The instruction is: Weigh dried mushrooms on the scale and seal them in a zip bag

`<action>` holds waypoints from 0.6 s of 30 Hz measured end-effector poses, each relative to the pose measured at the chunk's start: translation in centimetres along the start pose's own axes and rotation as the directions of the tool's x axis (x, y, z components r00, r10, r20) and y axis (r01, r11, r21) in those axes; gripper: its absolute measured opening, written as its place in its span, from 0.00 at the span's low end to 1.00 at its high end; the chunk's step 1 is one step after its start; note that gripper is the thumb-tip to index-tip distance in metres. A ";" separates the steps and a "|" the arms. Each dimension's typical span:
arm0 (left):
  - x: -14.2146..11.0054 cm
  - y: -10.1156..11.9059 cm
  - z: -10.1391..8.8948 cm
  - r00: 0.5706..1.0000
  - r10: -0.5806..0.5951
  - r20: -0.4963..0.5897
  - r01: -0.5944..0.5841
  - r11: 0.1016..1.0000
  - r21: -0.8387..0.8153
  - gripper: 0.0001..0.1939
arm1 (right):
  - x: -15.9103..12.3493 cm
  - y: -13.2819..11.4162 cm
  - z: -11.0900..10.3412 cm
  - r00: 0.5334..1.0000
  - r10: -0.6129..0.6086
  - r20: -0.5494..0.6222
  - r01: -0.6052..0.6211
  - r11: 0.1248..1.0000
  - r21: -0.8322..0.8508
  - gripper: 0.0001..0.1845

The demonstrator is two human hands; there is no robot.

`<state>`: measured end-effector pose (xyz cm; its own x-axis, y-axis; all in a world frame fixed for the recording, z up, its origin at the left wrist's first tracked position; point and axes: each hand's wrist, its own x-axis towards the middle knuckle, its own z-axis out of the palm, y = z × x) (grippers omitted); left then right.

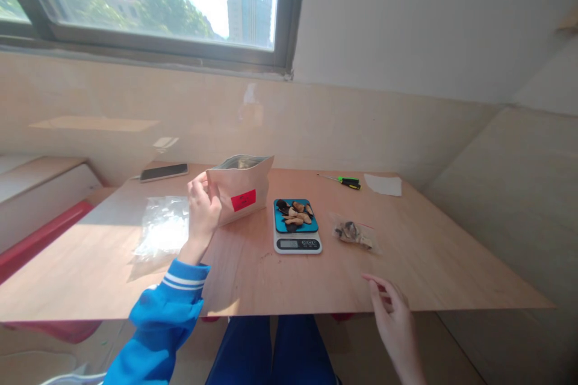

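At the upper left edge of a brown paper pouch [246, 183], my left hand [203, 213] has its fingers closed on the side. The pouch stands upright with its mouth open, showing a silvery lining, and bears a red label [244, 200]. A kitchen scale [298, 245] with a blue top sits to its right. Dark and tan dried pieces [295, 214], which look like sliced mushroom, lie on it. My right hand [392, 313] is over the table's front edge, fingers loosely bent and apart, apparently holding nothing. Nearest to it is a small clear bag [354, 234] of similar dried pieces.
Flat clear plastic bags [162, 225] lie left of my left forearm. A phone [164, 172] rests at the back left of the wooden table [271, 289]. Two screwdrivers [347, 181] and a white paper sheet [383, 184] are at the back right. A wall and window stand behind.
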<state>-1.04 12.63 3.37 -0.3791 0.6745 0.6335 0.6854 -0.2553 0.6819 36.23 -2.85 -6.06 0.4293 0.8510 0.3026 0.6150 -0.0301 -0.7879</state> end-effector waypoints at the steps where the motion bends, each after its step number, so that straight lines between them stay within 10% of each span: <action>1: -0.3 0.0 -0.1 1.000 0.003 0.007 -0.004 1.000 0.004 0.17 | -0.4 0.5 -0.6 1.000 0.028 0.001 -0.028 1.000 -0.007 0.25; 18: -3.9 -10.4 -4.5 0.960 -0.139 0.243 0.064 0.954 0.294 0.11 | -1.2 -0.2 -1.7 0.995 -0.069 0.068 0.071 0.997 -0.031 0.23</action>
<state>-9.52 9.49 -4.58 -0.3083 0.8515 0.4242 0.8124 0.0037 0.5831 36.75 -4.73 -5.33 0.3395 0.8849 0.3190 0.6643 0.0145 -0.7473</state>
